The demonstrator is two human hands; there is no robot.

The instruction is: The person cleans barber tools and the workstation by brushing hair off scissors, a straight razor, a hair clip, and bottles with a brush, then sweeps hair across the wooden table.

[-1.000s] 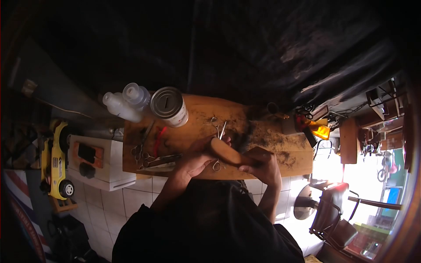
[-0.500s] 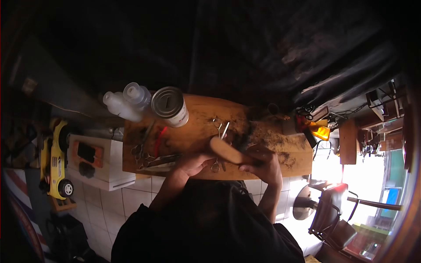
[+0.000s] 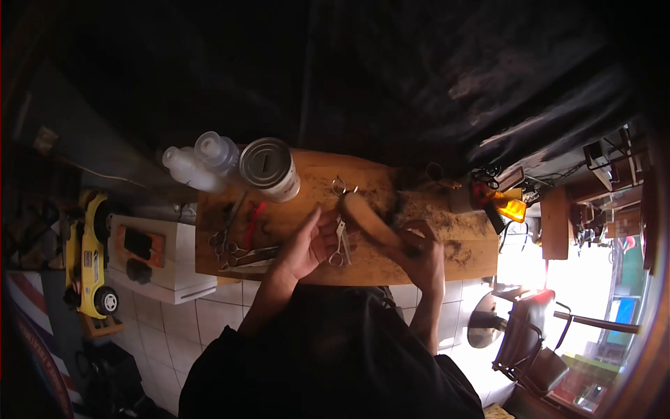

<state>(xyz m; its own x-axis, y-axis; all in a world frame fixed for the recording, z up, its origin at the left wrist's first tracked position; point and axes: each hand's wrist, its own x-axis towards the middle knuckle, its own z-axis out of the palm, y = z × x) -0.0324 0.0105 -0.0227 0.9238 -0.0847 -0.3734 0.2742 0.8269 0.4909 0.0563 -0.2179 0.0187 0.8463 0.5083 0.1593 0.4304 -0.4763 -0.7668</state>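
My right hand (image 3: 423,260) is closed around a brush with a wooden back (image 3: 372,218), blurred by motion, slanting across the worktop toward the upper left. Opposite it, my left hand (image 3: 305,250) is open, palm turned inward and fingers stretched out, close to a pair of scissors (image 3: 341,241). Whether the fingers touch these scissors I cannot tell. The ring of another scissors handle (image 3: 339,186) shows just above the brush's tip. Dark hair clippings (image 3: 440,218) are scattered over the wooden worktop (image 3: 324,165), mostly toward the right.
A lidded can (image 3: 269,170) and two plastic bottles (image 3: 199,164) stand at the back left. Several scissors (image 3: 222,241) and a red comb-like item (image 3: 255,213) lie left. An orange-yellow bottle (image 3: 511,208) sits right, a barber chair (image 3: 527,335) beyond. A white cabinet (image 3: 185,262) adjoins the left.
The brush has swung upward and turned steeper in my right hand. My left hand has opened out, its palm now visible. The scissors between the hands have shifted slightly left.
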